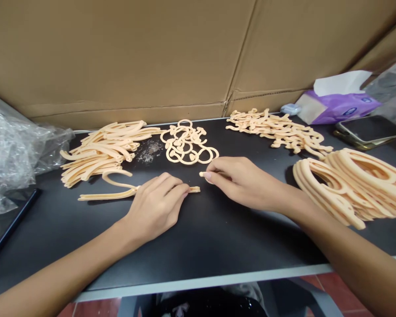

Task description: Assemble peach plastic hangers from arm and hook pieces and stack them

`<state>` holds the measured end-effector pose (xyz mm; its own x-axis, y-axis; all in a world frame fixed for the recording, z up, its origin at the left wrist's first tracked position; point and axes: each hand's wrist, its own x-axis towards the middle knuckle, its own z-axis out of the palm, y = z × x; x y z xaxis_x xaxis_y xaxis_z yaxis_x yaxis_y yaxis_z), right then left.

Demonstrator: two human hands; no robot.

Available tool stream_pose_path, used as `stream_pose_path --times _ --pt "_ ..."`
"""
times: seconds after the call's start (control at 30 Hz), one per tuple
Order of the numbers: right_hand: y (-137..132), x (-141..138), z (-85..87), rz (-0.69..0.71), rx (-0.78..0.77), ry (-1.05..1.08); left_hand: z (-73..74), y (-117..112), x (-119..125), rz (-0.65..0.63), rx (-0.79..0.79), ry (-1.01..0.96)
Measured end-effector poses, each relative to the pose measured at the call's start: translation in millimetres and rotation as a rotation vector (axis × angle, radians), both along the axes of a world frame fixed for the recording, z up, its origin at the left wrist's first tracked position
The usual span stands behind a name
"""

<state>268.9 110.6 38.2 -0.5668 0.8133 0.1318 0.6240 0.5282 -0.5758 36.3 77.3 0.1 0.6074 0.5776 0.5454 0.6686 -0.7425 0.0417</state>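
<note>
My left hand (158, 202) is closed around a beige plastic hanger (108, 195) lying on the black tabletop. Its curved hook and one straight arm stick out to the left of the hand, and a short end shows past the fingertips on the right. Between thumb and forefinger, my right hand (240, 182) pinches a small beige peg (202, 174), just above and to the right of that end and apart from it. The palm side of my left hand and the hanger's middle are hidden.
Behind lie piles of curved beige strips (108, 147), rings with small pegs (186, 143) and wavy beige pieces (277, 127). Stacked looped frames (353, 185) sit at right. A purple tissue pack (346, 103), a phone (371, 130) and bubble wrap (16, 145) flank the table.
</note>
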Motion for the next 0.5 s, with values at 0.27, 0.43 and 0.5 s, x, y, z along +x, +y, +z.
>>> stream_pose_path --times 0.27,0.43,0.5 --pt "-2.6 -2.0 -1.5 0.073 -0.068 -0.091 0.6 -2.3 -0.6 0.004 -0.052 0.023" --pt "-3.1 -4.0 -4.8 0.118 -0.085 -0.164 -1.0 -3.4 -0.5 -0.022 -0.131 0.003" --pt "-3.6 -4.6 -5.9 0.117 -0.080 -0.191 -1.1 -3.7 -0.1 -0.034 -0.146 -0.005"
